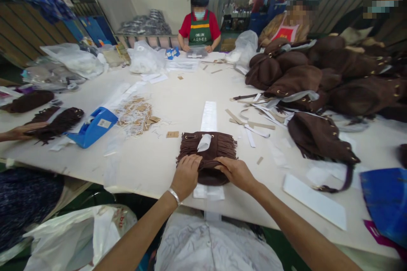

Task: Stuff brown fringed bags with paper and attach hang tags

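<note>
A small brown fringed suede bag (208, 152) lies on the white table (152, 165) right in front of me, on top of a long white paper strip (209, 116). A white paper piece (204, 142) sticks out of its top. My left hand (187, 175), a silver bracelet at the wrist, rests on the bag's near left edge with the fingers curled onto the suede. My right hand (235, 172) presses on the near right edge, its fingers bent over the bag.
A heap of brown bags (321, 76) fills the right side, one more (318, 137) lying nearer. Left are a blue tray (92, 127), a pile of tan tags (136, 114), fringed pieces (54, 125) under another person's hand. Across the table stand workers in aprons. White plastic bags hang below the table edge.
</note>
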`<state>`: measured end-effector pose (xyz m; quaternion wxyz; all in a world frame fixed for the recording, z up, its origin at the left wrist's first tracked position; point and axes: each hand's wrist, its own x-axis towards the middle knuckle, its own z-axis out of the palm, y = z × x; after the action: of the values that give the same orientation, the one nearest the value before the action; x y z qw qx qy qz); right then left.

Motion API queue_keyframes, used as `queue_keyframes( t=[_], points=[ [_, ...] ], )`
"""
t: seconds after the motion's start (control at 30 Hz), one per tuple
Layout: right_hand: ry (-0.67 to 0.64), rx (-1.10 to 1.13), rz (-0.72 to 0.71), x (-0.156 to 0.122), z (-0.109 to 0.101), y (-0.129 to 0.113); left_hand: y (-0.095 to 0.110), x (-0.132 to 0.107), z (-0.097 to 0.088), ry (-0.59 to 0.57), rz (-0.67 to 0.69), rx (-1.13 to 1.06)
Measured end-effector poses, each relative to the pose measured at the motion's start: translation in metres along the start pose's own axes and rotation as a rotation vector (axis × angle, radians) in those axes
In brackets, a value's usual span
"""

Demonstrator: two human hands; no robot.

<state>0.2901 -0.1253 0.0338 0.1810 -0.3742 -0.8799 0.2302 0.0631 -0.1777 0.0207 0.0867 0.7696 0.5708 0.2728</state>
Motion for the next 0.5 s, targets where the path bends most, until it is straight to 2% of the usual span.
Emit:
queue_keyframes(
  t=[0.07, 0.13, 0.2, 0.27, 0.3, 0.37, 0.4, 0.5],
  points=[
    [-0.002, -0.009, 0.0, 0.001, 0.001, 0.002, -0.025, -0.002, -0.014, 0.016, -0.033, -0.019],
    [0.004, -0.017, 0.007, 0.001, 0.002, 0.004, -0.054, -0.004, -0.036, 0.074, -0.12, -0.025],
    [0.01, -0.011, 0.012, 0.001, 0.003, 0.005, -0.08, -0.007, -0.059, 0.177, -0.245, -0.021],
    [0.008, -0.01, 0.016, 0.0, 0.002, 0.005, -0.093, -0.015, -0.073, 0.31, -0.363, -0.007],
    [0.003, -0.017, 0.02, 0.0, 0.0, 0.004, -0.093, -0.021, -0.076, 0.371, -0.407, 0.004],
    [-0.016, -0.045, 0.027, 0.001, -0.004, -0.002, -0.079, -0.034, -0.069, 0.434, -0.444, 0.022],
    [-0.026, -0.066, 0.022, 0.002, -0.006, -0.006, -0.068, -0.04, -0.061, 0.425, -0.433, 0.022],
    [-0.039, -0.159, -0.064, 0.008, -0.01, -0.021, -0.036, -0.05, -0.027, 0.284, -0.313, -0.023]
  ],
)
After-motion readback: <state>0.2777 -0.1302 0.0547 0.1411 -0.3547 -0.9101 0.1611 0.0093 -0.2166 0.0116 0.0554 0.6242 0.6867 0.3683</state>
